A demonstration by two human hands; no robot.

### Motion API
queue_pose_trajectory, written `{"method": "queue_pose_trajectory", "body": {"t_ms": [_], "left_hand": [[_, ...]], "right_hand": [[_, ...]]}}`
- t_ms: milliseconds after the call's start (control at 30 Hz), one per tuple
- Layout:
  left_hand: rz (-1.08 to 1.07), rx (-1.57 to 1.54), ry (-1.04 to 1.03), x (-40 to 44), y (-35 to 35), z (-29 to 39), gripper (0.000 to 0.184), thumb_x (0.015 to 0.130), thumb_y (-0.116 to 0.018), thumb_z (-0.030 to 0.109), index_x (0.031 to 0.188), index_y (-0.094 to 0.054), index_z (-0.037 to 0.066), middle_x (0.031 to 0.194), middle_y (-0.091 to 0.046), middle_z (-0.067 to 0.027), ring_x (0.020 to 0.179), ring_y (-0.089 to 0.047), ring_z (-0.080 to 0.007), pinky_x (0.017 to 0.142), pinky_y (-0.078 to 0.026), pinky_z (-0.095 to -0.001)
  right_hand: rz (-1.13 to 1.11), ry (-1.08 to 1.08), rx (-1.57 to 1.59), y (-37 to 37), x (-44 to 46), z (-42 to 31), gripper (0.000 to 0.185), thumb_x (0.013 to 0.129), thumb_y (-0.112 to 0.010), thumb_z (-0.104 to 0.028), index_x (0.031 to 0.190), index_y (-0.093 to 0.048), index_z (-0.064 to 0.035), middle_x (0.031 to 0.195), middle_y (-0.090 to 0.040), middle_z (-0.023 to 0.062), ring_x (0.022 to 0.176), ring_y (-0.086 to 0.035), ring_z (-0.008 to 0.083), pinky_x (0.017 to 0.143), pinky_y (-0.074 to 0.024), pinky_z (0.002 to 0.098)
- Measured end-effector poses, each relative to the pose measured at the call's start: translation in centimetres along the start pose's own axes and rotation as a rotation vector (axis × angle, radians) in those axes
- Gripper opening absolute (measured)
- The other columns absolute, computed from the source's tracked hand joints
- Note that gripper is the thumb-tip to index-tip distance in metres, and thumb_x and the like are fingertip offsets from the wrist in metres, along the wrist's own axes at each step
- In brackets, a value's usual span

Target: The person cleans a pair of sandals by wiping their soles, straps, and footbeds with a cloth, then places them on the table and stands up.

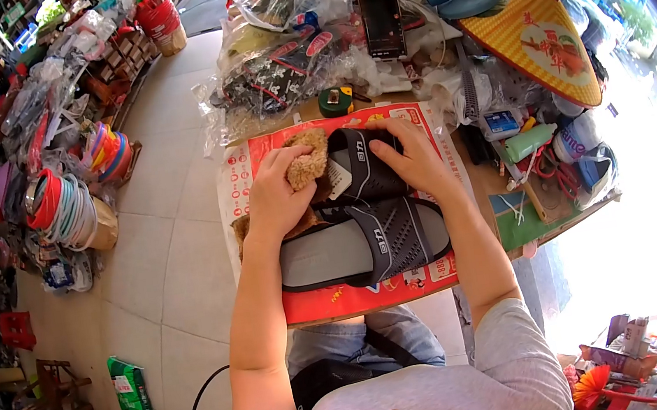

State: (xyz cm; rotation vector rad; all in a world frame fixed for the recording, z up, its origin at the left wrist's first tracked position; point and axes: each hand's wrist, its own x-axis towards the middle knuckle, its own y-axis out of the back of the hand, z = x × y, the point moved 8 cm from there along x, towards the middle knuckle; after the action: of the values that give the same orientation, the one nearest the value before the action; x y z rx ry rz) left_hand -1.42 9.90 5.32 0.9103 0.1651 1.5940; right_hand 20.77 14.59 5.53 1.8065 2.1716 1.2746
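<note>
Two dark grey slide sandals lie side by side on a red printed sheet (309, 307). The front slide sandal (327, 259) lies flat with its grey footbed showing. Behind it is the second slide sandal (360, 163), with a white label on its footbed. My right hand (415, 156) grips this rear sandal at its strap and right end. In my left hand (273, 196) is a tan fluffy cloth (308, 160), held against the rear sandal's left end. More brown fluffy material (302, 225) shows beneath my left wrist, partly hidden.
A tape measure (336, 102) lies behind the sheet. Farther back are a phone (381, 21), plastic-wrapped goods (269, 72) and a yellow woven hat (536, 45). Bottles and a green spray bottle (530, 143) stand at the right. Stocked shelves line the left, past a tiled floor (185, 249).
</note>
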Motion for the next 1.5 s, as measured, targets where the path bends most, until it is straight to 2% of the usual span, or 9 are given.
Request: {"method": "queue_pose_trajectory", "body": {"t_ms": [267, 533, 700, 867, 1167, 1267, 1367, 1400, 1500], "left_hand": [[0.005, 0.06, -0.018, -0.2, 0.1, 0.4, 0.045, 0.07, -0.068, 0.004, 0.114, -0.065, 0.013, 0.111, -0.064, -0.0108, 0.106, -0.063, -0.0332, 0.089, -0.051, -0.0392], [0.133, 0.467, 0.213, 0.7, 4.5, -1.5, 0.033, 0.078, -0.07, 0.011, 0.11, -0.066, 0.02, 0.11, -0.064, -0.0057, 0.103, -0.063, -0.0304, 0.087, -0.053, -0.0411], [0.269, 0.19, -0.039, 2.2, 6.6, 2.4, 0.035, 0.075, -0.066, 0.006, 0.11, -0.067, 0.008, 0.11, -0.066, -0.0167, 0.106, -0.063, -0.0347, 0.092, -0.051, -0.04], [-0.069, 0.366, -0.068, 1.5, -2.0, 1.4, 0.04, 0.075, -0.071, 0.012, 0.114, -0.064, 0.012, 0.115, -0.062, -0.0136, 0.112, -0.058, -0.0353, 0.098, -0.048, -0.0434], [0.077, 0.38, 0.074, 2.6, 5.7, -0.7, 0.036, 0.076, -0.07, 0.012, 0.112, -0.066, 0.016, 0.11, -0.064, -0.0105, 0.105, -0.062, -0.033, 0.086, -0.053, -0.0414], [0.095, 0.047, -0.024, 2.8, 4.8, 2.1, 0.04, 0.075, -0.071, 0.011, 0.114, -0.065, 0.015, 0.112, -0.064, -0.0121, 0.108, -0.062, -0.034, 0.09, -0.052, -0.0421], [-0.089, 0.164, -0.037, 1.2, -0.1, 2.8, 0.042, 0.074, -0.072, 0.013, 0.116, -0.064, 0.015, 0.115, -0.063, -0.0131, 0.11, -0.061, -0.0358, 0.097, -0.049, -0.0438], [-0.069, 0.272, -0.185, 0.4, -2.0, 1.9, 0.042, 0.075, -0.071, 0.014, 0.116, -0.063, 0.016, 0.114, -0.063, -0.0131, 0.109, -0.061, -0.0361, 0.095, -0.05, -0.0432], [-0.058, 0.33, -0.116, 0.5, -0.7, 0.8, 0.042, 0.075, -0.071, 0.013, 0.116, -0.063, 0.017, 0.113, -0.062, -0.0113, 0.107, -0.061, -0.0341, 0.092, -0.052, -0.0429]], "right_hand": [[0.0, 0.011, 0.003, 0.1, 0.0, -0.2, 0.034, 0.093, -0.065, -0.026, 0.121, -0.063, -0.0063, 0.117, -0.066, 0.014, 0.116, -0.058, 0.0338, 0.102, -0.0396, 0.0435], [0.004, 0.031, 0.026, 0.1, 0.1, -0.2, 0.033, 0.091, -0.065, -0.024, 0.12, -0.065, -0.0087, 0.117, -0.066, 0.0147, 0.115, -0.058, 0.034, 0.102, -0.0394, 0.0438], [-0.003, 0.028, 0.06, 0.1, 0.2, -0.5, 0.032, 0.091, -0.066, -0.023, 0.119, -0.065, -0.0078, 0.117, -0.066, 0.0155, 0.114, -0.059, 0.0345, 0.1, -0.042, 0.0432], [0.004, -0.003, 0.013, 0.0, 0.1, 0.4, 0.034, 0.09, -0.067, -0.023, 0.119, -0.064, -0.0044, 0.118, -0.066, 0.0171, 0.116, -0.058, 0.0346, 0.101, -0.0428, 0.0424], [-0.001, -0.022, 0.033, 0.1, 0.3, 0.1, 0.035, 0.09, -0.067, -0.021, 0.12, -0.063, -0.0031, 0.12, -0.065, 0.0179, 0.117, -0.059, 0.0342, 0.101, -0.0434, 0.0418], [0.003, -0.029, 0.034, 0.1, 0.1, 0.1, 0.035, 0.09, -0.067, -0.021, 0.12, -0.063, -0.0029, 0.12, -0.065, 0.0179, 0.117, -0.059, 0.0341, 0.101, -0.0434, 0.0417], [0.004, -0.029, 0.04, 0.1, 0.2, 0.1, 0.035, 0.09, -0.067, -0.02, 0.12, -0.063, -0.0031, 0.12, -0.065, 0.0177, 0.117, -0.059, 0.0338, 0.101, -0.0432, 0.0416], [0.004, -0.029, 0.05, 0.0, 0.2, 0.1, 0.035, 0.09, -0.067, -0.02, 0.12, -0.063, -0.0033, 0.12, -0.065, 0.0175, 0.117, -0.058, 0.0337, 0.101, -0.0431, 0.0415], [-0.009, -0.043, 0.021, 0.0, 0.1, 0.2, 0.035, 0.09, -0.067, -0.021, 0.12, -0.063, -0.0037, 0.12, -0.065, 0.0172, 0.117, -0.058, 0.0335, 0.102, -0.0428, 0.0414]]}}
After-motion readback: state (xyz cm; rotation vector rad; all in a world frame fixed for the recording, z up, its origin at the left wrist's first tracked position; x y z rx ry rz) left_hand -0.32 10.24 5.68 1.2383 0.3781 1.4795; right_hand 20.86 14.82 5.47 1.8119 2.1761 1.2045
